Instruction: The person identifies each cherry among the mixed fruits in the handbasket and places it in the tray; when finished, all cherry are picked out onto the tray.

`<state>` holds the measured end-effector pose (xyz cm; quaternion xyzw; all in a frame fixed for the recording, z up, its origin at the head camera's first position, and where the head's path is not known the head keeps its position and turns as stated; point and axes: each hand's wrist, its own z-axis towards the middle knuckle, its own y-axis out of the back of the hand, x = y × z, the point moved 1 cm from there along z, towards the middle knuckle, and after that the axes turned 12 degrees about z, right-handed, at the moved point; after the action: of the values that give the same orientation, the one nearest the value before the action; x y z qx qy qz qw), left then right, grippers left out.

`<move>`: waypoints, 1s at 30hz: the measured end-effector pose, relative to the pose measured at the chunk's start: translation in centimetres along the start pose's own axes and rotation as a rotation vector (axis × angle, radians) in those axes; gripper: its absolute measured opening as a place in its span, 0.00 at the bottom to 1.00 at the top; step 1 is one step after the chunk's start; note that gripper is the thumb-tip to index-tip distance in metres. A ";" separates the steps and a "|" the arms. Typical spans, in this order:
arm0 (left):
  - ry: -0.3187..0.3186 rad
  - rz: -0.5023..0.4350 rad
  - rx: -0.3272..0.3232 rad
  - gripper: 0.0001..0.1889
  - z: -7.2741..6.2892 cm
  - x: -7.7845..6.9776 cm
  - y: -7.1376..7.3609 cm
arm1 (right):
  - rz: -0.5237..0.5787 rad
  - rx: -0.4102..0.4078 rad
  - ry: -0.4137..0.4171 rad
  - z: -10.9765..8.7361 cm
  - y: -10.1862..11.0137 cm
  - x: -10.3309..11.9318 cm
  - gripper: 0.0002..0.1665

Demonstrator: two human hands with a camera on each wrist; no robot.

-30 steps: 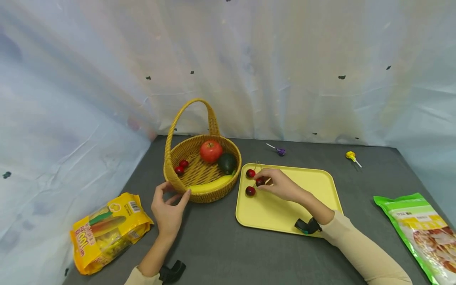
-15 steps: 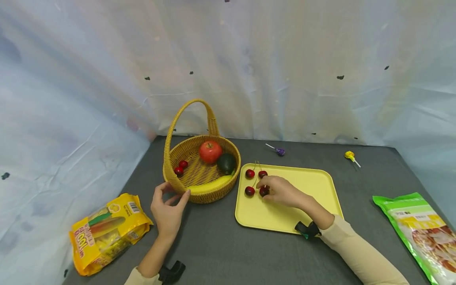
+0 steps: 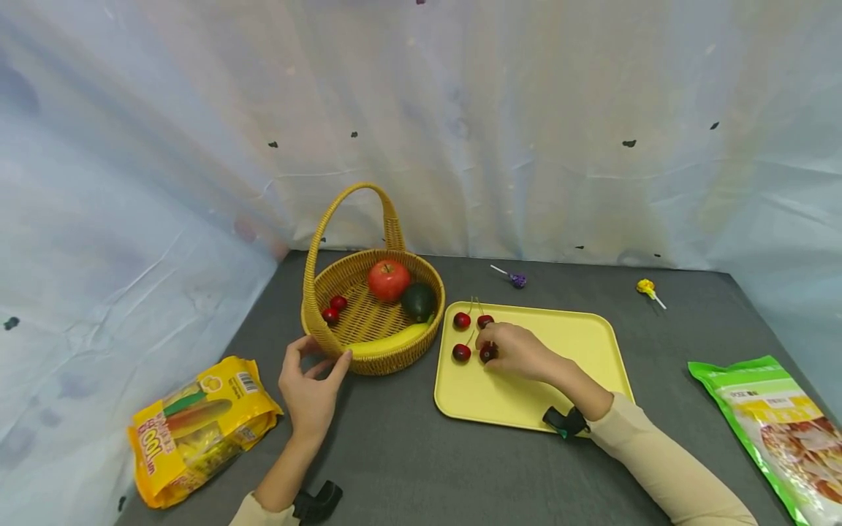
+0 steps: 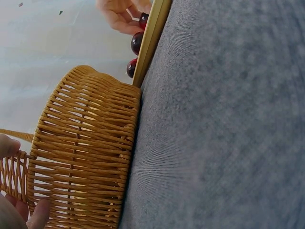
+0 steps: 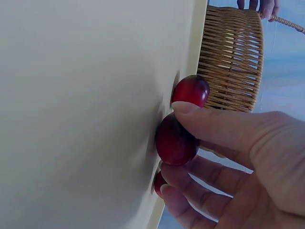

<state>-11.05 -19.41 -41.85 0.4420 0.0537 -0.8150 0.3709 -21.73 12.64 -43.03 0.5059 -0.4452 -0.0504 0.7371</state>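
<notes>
My right hand [image 3: 520, 352] pinches a dark red cherry [image 5: 175, 140] between thumb and fingers, low over the yellow tray [image 3: 559, 329]. Beside it on the tray's left part lie three more cherries, one at the near left [image 3: 461, 353], one behind it [image 3: 462, 321] and one partly behind my fingers [image 3: 485, 321]. With thumb and fingers, my left hand [image 3: 309, 387] grips the near left rim of the wicker basket [image 3: 375, 365], at the foot of its handle. Inside the basket are a red apple [image 3: 389, 280], a dark green avocado-like fruit [image 3: 419, 301], a banana [image 3: 388, 342] and two cherries [image 3: 331, 315].
A yellow snack bag [image 3: 204, 431] lies at the left, a green and white food bag [image 3: 776, 431] at the right edge. Behind the tray are a purple lollipop [image 3: 517, 280] and, farther right, a yellow lollipop [image 3: 647, 287]. A pale curtain [image 3: 460, 131] closes off the back.
My right hand has moved slightly toward me, from the back right cherry to the one at the near right of the group. My left hand stays on the basket.
</notes>
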 end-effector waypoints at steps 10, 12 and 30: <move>0.010 -0.011 0.009 0.22 0.0 0.2 0.0 | -0.027 -0.031 -0.001 -0.3 0.6 0.7 0.13; 0.006 -0.014 0.007 0.22 0.0 0.2 0.0 | -0.020 -0.065 0.001 -0.3 1.1 1.2 0.12; -0.003 -0.014 0.004 0.23 -0.1 0.3 0.0 | 0.197 0.117 0.241 13.6 2.3 8.3 0.12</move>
<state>-11.13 -19.56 -42.13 0.4409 0.0548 -0.8184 0.3644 -27.27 -0.18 -34.88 0.5043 -0.4031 0.1092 0.7558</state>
